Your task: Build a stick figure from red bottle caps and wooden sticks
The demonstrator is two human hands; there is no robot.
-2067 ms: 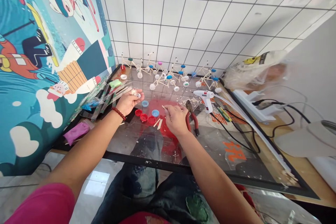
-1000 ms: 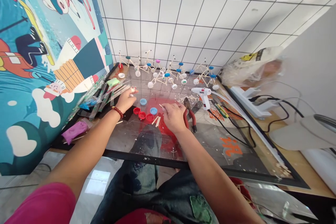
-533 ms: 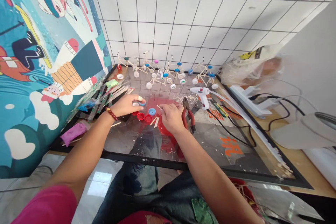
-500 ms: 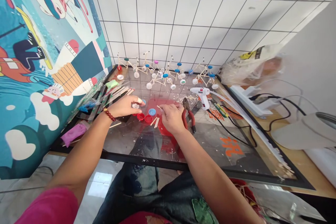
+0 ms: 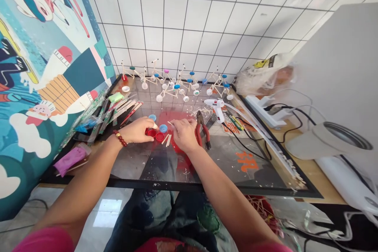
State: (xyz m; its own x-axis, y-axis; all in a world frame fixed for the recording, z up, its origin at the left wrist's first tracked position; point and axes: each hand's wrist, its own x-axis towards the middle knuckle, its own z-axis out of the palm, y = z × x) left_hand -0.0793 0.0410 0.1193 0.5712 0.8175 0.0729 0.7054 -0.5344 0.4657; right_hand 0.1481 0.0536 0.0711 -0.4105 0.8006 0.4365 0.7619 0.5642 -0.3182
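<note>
We find one short stick [image 5: 170, 123] pinched between the thumb and fingers of the right hand [image 5: 185, 135], its tip poking out towards the left hand [image 5: 136, 130]; the left fingers curl over the red caps [image 5: 160, 137], and we cannot tell whether they grip one; we count at least two of these caps, the rest being hidden by that hand; just beyond them sit two blue caps [image 5: 163, 128]; three loose sticks [image 5: 167, 140] lie between the hands on the glass-topped table [image 5: 130, 167].

Just beside the right hand we see one pair of pliers [image 5: 203, 130], in the way on that side; farther right lie one white glue gun [image 5: 217, 107] and one yellow-green cutter [image 5: 238, 123], with a black cord [image 5: 243, 137] trailing across the tabletop; along the wall stand stick-and-cap models [image 5: 177, 86], too tangled for us to count; at left we have one pink packet [image 5: 71, 160] and a heap of strips [image 5: 122, 107].
</note>
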